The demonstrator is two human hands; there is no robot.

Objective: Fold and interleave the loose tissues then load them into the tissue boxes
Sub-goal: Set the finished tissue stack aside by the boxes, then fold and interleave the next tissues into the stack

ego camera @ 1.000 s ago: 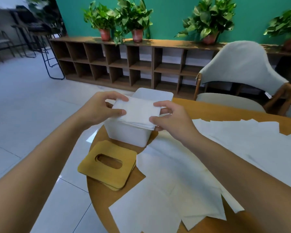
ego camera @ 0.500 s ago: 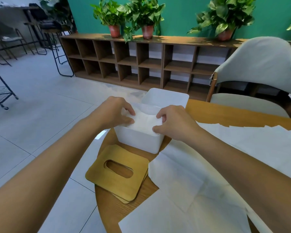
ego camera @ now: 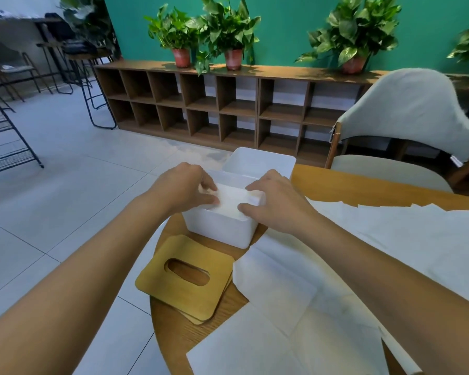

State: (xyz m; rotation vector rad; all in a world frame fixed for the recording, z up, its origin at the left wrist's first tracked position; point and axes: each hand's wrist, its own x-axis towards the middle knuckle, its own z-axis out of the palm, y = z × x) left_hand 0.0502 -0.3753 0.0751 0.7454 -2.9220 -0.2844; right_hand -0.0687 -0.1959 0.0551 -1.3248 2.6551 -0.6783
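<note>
White tissue stack now lower, inside box

We're looking at a café-style lounge: potted plants are lining a low cubby shelf against a teal wall, bar stools are standing on pale tiles, a cushioned chair is sitting beside a round wooden table.

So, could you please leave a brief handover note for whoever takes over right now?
Left hand and right hand: each pinches one end of the folded tissue stack, lowered into the nearer white tissue box.
Second tissue box: open, just behind.
Wooden slotted lids: stacked on the table, off both boxes.
Done: one stack folded, partly in.
Left: seat it, fold the loose tissues spread on the table, fill second box, fit lids.
</note>
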